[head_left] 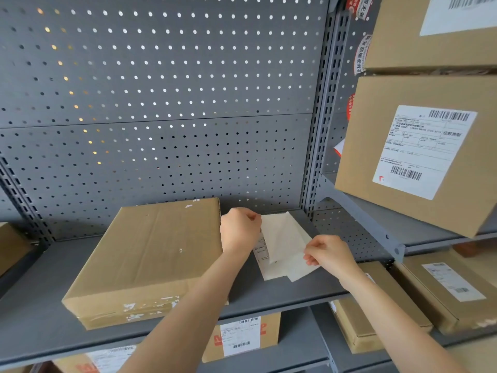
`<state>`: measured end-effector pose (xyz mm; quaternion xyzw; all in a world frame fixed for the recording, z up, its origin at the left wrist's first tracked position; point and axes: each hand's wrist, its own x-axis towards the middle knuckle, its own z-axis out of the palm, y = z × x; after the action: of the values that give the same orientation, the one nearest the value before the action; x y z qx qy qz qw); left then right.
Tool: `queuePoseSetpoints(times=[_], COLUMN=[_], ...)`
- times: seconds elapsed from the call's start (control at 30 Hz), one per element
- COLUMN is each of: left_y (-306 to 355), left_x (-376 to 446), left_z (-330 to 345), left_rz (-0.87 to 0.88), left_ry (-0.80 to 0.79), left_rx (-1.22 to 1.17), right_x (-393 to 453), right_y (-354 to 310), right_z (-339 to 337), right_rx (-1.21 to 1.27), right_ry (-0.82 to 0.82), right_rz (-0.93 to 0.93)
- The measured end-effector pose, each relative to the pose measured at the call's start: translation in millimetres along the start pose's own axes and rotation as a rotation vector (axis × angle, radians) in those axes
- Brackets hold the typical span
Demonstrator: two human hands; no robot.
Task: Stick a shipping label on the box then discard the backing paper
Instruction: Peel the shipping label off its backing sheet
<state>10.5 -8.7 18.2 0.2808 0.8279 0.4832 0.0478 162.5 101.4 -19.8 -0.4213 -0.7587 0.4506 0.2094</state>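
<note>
A flat brown cardboard box [150, 254] lies on the grey shelf [269, 294], its top bare of any label. Just right of the box, above the shelf, my left hand [239, 228] pinches the upper left part of a white shipping label sheet [282, 238]. Printed text shows on a strip [262, 250] below that hand. My right hand [326, 251] pinches the sheet's lower right edge, where a blank white layer [298, 270] folds away from the printed part.
A grey pegboard wall [161, 103] backs the shelf. A higher shelf at right holds two labelled boxes [419, 152]. More labelled boxes sit below [242, 335] and at lower right [441, 289]. A box corner [10, 243] shows at the far left.
</note>
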Motion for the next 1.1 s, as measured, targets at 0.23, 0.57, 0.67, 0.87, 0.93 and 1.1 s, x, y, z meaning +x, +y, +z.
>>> queuePoseSetpoints(times=[0.23, 0.57, 0.67, 0.87, 0.93, 1.1], left_y=[-0.5, -9.9, -14.5, -18.3, -19.9, -18.9], left_x=[8.7, 23.7, 27.2, 34.2, 38.4, 46.3], left_z=[-6.8, -25.2, -31.9, -45.9, -50.1, -60.9], left_rz=[-0.008, -0.017, -0.042, -0.065, -0.077, -0.095], left_ry=[0.017, 0.072, 0.08, 0.133, 0.155, 0.19], left_rx=[0.019, 0.048, 0.051, 0.079, 0.06, 0.057], right_x=[-0.1, -1.4, -0.9, 0.1, 0.5, 0.5], right_y=[-0.1, 1.1, 2.1, 3.7, 4.0, 5.7], right_z=[-0.2, 0.7, 1.5, 2.6, 3.5, 4.8], right_rx=[0.012, -0.003, -0.021, -0.058, -0.072, -0.073], right_ry=[0.021, 0.035, 0.034, 0.032, 0.033, 0.032], right_rz=[0.01, 0.024, 0.03, 0.037, 0.037, 0.034])
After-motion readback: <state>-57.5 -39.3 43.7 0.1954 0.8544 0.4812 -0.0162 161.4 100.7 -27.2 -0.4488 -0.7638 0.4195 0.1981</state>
